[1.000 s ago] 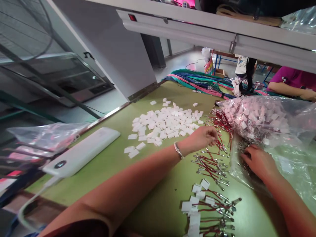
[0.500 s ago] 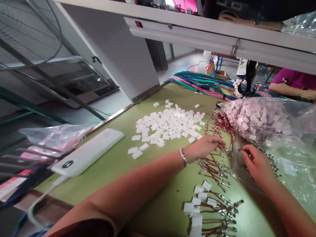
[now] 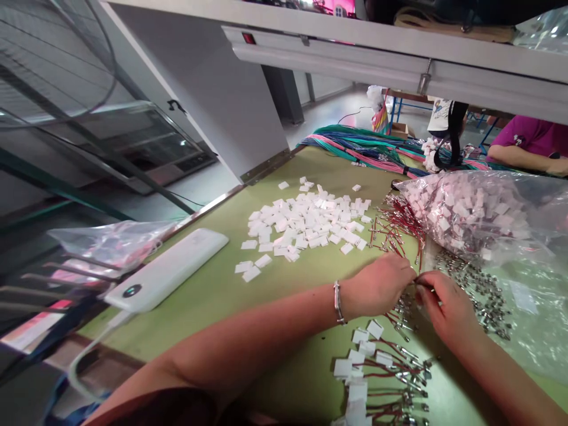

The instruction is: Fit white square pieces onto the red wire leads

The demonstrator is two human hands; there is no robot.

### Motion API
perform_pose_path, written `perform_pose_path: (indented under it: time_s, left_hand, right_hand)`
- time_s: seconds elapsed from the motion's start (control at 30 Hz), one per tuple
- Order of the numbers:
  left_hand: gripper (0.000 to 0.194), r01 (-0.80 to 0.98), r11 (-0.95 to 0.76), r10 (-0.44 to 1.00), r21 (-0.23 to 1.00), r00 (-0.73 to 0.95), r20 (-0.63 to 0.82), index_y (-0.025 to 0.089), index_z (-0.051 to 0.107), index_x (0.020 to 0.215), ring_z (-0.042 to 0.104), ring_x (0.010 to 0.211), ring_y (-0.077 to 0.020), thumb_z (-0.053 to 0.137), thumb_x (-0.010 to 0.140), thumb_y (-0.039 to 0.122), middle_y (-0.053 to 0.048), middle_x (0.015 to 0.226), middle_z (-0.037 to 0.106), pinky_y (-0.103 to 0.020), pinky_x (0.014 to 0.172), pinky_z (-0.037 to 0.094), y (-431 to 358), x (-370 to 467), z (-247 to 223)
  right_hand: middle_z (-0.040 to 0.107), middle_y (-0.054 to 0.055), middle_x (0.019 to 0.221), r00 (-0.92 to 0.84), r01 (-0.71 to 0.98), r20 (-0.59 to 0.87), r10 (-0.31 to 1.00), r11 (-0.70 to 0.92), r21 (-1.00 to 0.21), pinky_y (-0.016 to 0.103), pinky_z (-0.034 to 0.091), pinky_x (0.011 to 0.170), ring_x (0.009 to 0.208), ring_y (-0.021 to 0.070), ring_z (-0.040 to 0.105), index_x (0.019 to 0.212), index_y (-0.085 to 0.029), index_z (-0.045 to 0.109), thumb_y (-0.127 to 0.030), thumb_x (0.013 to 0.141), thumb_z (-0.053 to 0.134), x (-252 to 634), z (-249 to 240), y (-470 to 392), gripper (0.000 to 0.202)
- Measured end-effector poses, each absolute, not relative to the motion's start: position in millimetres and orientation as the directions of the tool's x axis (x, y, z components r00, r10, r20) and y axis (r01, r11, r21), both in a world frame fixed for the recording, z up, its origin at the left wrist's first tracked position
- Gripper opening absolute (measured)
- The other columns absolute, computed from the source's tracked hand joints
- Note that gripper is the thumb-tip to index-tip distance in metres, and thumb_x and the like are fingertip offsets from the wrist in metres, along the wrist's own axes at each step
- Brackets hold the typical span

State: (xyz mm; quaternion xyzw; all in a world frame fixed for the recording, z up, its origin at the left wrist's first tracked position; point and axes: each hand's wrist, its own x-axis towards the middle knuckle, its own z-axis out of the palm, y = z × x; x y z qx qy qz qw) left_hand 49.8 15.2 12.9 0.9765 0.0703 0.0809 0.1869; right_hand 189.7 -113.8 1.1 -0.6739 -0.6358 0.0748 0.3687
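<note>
My left hand [image 3: 382,284], with a silver bracelet at the wrist, meets my right hand [image 3: 448,299] above the short red wires. Both hands have pinched fingers, and what lies between the fingertips is too small to name. Loose small metal parts [image 3: 486,302] are beside my right hand. Behind my hands lie short red wires with metal ends [image 3: 399,222]. Nearer to me, red wires with white housings and metal ends [image 3: 390,373] are laid in a row. A heap of white plastic housings [image 3: 306,219] spreads over the green table [image 3: 213,307].
A clear bag of white pieces [image 3: 474,207] sits at the right. Bundled colored cables [image 3: 355,148] run along the back. A white power bank [image 3: 168,272] with a cable lies at the left edge. A shelf [image 3: 337,56] hangs above. Someone in a purple shirt [image 3: 528,139] is beyond.
My left hand has moved right and my right hand has moved left, so their fingertips now meet. More of the loose metal parts shows. The view has shifted slightly.
</note>
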Motion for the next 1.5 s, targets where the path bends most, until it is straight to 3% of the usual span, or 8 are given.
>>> perform_pose_path:
  time_s: [0.17,0.6,0.73,0.87,0.97,1.17,1.37,1.5]
  left_hand:
    - [0.029,0.155,-0.83,0.235,0.537,0.968,0.084,0.017,0.062,0.1,0.058,0.084,-0.0154,0.034,0.095,0.023,-0.006,0.094,0.065,-0.026,0.074,0.044,18.6,49.4,13.5]
    - [0.033,0.18,-0.678,0.328,0.713,0.942,0.074,0.017,0.065,0.084,0.057,0.073,-0.0098,0.038,0.096,0.033,-0.001,0.08,0.066,-0.022,0.067,0.042,23.2,48.8,6.9]
    - [0.03,0.142,-0.805,0.266,0.576,0.954,0.137,0.019,0.065,0.087,0.057,0.074,-0.01,0.038,0.096,0.027,0.0,0.082,0.067,-0.023,0.065,0.041,23.9,45.8,6.6]
    - [0.023,-0.08,-0.975,-0.035,0.205,0.976,0.213,0.018,0.063,0.089,0.054,0.069,-0.0124,0.041,0.092,0.015,-0.001,0.077,0.063,-0.027,0.055,0.034,25.4,40.0,8.2]
    - [0.022,-0.18,-0.98,-0.161,0.09,0.969,0.189,0.018,0.063,0.088,0.053,0.068,-0.0131,0.042,0.093,0.016,-0.001,0.077,0.063,-0.028,0.053,0.032,30.2,38.8,11.3]
    - [0.025,0.099,-0.984,0.117,0.147,0.986,0.117,0.017,0.066,0.09,0.056,0.081,-0.017,0.043,0.096,0.026,-0.005,0.085,0.064,-0.029,0.069,0.042,47.5,44.9,9.8]
    - [0.03,-0.002,-0.957,0.009,0.29,0.999,0.038,0.015,0.067,0.084,0.056,0.081,-0.0162,0.043,0.097,0.027,-0.005,0.082,0.064,-0.029,0.076,0.045,47.9,45.7,5.3]
    - [0.024,0.157,-0.941,0.197,0.3,0.974,0.11,0.016,0.065,0.102,0.056,0.089,-0.0178,0.042,0.097,0.022,-0.006,0.094,0.063,-0.03,0.078,0.045,50.3,51.2,1.1]
  right_hand:
    - [0.068,0.004,0.075,0.435,0.549,0.17,0.884,-0.111,-0.829,0.027,0.052,0.056,0.062,0.0161,0.064,0.091,-0.021,0.055,-0.041,0.091,0.047,201.9,-2.0,-114.8,0.022]
    - [0.064,0.0,0.065,0.291,0.699,0.201,0.936,-0.064,-0.712,0.026,0.046,0.054,0.053,0.0143,0.058,0.095,-0.021,0.061,-0.036,0.092,0.043,194.7,-9.6,-117.2,0.024]
    - [0.062,-0.001,0.06,0.255,0.718,0.183,0.949,-0.059,-0.694,0.025,0.043,0.053,0.052,0.0133,0.055,0.084,-0.021,0.063,-0.035,0.089,0.046,196.6,0.1,-116.6,0.022]
    - [0.055,-0.003,0.051,0.181,0.582,-0.059,0.982,-0.155,-0.798,0.023,0.038,0.047,0.045,0.0106,0.048,0.063,-0.022,0.053,-0.035,0.087,0.047,190.7,8.3,-118.1,0.028]
    - [0.052,-0.004,0.047,0.167,0.49,-0.194,0.967,-0.252,-0.834,0.022,0.035,0.042,0.039,0.0093,0.043,0.062,-0.022,0.05,-0.036,0.088,0.044,187.4,7.0,-117.8,0.03]
    - [0.071,0.005,0.076,0.337,0.738,0.145,0.93,-0.166,-0.654,0.031,0.047,0.061,0.061,0.0176,0.061,0.1,-0.02,0.065,-0.044,0.086,0.05,216.0,2.1,-112.7,0.032]
    - [0.073,0.004,0.082,0.279,0.842,0.338,0.899,-0.059,-0.537,0.029,0.049,0.068,0.071,0.0183,0.066,0.089,-0.021,0.069,-0.037,0.088,0.049,242.0,0.3,-113.1,0.026]
    - [0.074,0.004,0.084,0.275,0.88,0.374,0.886,-0.075,-0.469,0.028,0.049,0.068,0.071,0.0178,0.067,0.089,-0.021,0.069,-0.035,0.089,0.049,251.1,0.2,-113.3,0.024]
